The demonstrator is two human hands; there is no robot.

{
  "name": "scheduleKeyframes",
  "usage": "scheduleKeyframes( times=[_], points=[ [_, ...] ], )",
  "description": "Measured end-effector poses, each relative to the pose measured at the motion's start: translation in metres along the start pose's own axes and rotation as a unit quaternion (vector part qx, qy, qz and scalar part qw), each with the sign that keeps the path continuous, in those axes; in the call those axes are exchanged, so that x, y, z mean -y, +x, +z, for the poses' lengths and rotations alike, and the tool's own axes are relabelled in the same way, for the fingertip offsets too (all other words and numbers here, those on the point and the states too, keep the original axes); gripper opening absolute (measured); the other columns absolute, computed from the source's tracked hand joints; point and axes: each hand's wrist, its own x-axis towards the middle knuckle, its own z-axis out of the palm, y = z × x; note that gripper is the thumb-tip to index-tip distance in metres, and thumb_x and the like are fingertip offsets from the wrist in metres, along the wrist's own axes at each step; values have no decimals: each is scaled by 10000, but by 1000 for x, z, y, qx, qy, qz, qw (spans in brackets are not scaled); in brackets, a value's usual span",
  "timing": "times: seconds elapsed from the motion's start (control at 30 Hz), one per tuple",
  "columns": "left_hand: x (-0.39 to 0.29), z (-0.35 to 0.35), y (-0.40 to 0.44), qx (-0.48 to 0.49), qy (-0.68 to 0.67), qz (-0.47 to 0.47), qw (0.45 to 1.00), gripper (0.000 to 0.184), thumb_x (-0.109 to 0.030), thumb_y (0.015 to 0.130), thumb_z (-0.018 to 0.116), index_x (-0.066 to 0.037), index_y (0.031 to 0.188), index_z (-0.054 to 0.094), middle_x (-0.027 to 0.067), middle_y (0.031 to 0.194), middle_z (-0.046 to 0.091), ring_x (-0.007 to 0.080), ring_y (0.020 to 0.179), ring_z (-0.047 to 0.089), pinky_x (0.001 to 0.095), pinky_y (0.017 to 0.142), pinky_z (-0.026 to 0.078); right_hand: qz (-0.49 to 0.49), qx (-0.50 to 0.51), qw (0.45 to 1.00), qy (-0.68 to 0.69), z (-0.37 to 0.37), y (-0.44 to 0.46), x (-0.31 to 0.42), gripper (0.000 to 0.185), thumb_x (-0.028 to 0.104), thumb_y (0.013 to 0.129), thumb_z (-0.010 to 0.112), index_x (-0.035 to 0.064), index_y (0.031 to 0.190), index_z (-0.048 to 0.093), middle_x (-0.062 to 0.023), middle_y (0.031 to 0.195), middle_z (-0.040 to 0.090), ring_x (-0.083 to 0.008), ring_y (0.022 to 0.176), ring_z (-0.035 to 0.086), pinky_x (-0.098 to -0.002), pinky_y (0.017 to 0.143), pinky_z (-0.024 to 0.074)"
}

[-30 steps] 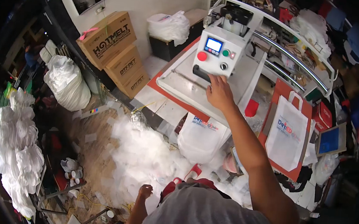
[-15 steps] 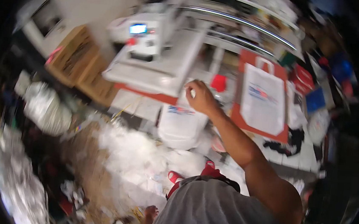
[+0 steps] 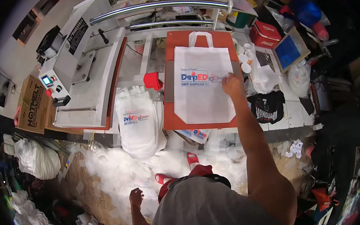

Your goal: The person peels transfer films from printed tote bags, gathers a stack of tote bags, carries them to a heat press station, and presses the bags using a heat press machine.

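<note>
In the head view, saw the white bag [image 3: 200, 103] lying flat on the red platen [image 3: 178, 39], handle [image 3: 202, 34] toward the far edge. Saw the right hand [image 3: 231, 84] with fingers curled at the right end of the print [image 3: 195, 77], near the platen's right edge; could not tell whether gripping anything. Found the left hand [image 3: 137, 198] low, loosely open. Noted stacked bags [image 3: 137, 132] overlapping the table's [image 3: 290, 115] near edge.

The wall [image 3: 11, 57] is pale — the floor [image 3: 95, 194], littered.
</note>
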Motion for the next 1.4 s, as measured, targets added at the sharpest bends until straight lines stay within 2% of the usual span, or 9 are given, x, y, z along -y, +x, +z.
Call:
scheduleKeyframes(
  times=[0.23, 0.5, 0.63, 0.8, 0.9, 1.0, 1.07, 1.17, 1.4],
  points=[
    [-5, 21, -27, -2, 54, -40, 998, 283, -197, 909, 566, -67, 1160, 578, 68, 897, 668, 164, 685, 652, 275, 535, 488, 99, 94, 989, 51, 11, 36, 4, 269, 239, 780, 655, 52, 971, 673, -218, 865, 675, -405, 812, 656, -465, 764, 535],
    [98, 14, -15, 42, -48, -113, 992, 279, -161, 857, 608, -39, 1107, 588, 87, 811, 655, 173, 577, 626, 279, 455, 483, -64, 53, 967, 240, 3, -49, 59, 221, 152, 755, 690, 52, 941, 625, -154, 924, 622, -378, 901, 578, -456, 827, 474],
    [83, 16, -24, 48, -49, -109, 992, 291, -167, 866, 613, -44, 1128, 578, 86, 809, 655, 169, 567, 618, 286, 442, 475, -23, -105, 986, 129, 9, 6, 14, 404, 284, 764, 737, -4, 1022, 621, -222, 1038, 642, -401, 977, 605, -450, 837, 492],
    [69, 15, -27, -4, -7, -95, 995, 291, -162, 879, 612, -49, 1144, 568, 81, 813, 655, 164, 575, 616, 283, 427, 456, 71, 120, 989, -44, 12, 48, -2, 477, 406, 753, 690, -1, 999, 647, -235, 1071, 659, -400, 1043, 611, -477, 844, 487],
    [62, 12, -26, -1, -28, -107, 994, 170, -153, 893, 600, -92, 1051, 592, 55, 830, 644, 160, 624, 615, 282, 477, 446, 115, 108, 981, 109, 19, 46, 7, 261, 282, 765, 660, 61, 903, 670, -190, 942, 681, -386, 966, 625, -450, 819, 502],
    [56, 13, -25, -8, -12, -90, 996, 207, -173, 889, 597, -86, 1076, 594, 52, 832, 644, 163, 632, 616, 287, 496, 455, -148, 41, 965, 211, 19, -25, 52, 105, 93, 733, 644, 116, 835, 633, -161, 862, 619, -368, 887, 592, -473, 809, 473],
    [47, 20, -33, -14, 1, -72, 997, 241, -191, 885, 593, -61, 1088, 599, 62, 830, 657, 160, 628, 635, 279, 489, 468, -208, 217, 911, 281, -34, -98, 107, 103, 142, 776, 676, 97, 853, 624, -112, 862, 640, -326, 870, 609, -441, 789, 482],
    [40, 26, -31, -7, 25, -54, 998, 279, -210, 890, 578, -57, 1122, 597, 68, 851, 664, 167, 649, 645, 280, 512, 480, -71, 653, 648, 387, -110, -128, 148, 386, 356, 800, 760, 50, 992, 621, -114, 741, 656, -235, 696, 660, -357, 653, 512],
    [-6, 35, -28, -28, 10, -2, 1000, 344, -240, 937, 535, -22, 1199, 586, 102, 947, 691, 189, 723, 689, 287, 554, 518, -177, 295, 901, 265, -58, -117, 108, 536, 332, 766, 778, 5, 1121, 546, -152, 936, 627, -284, 860, 623, -375, 728, 510]
  ],
)
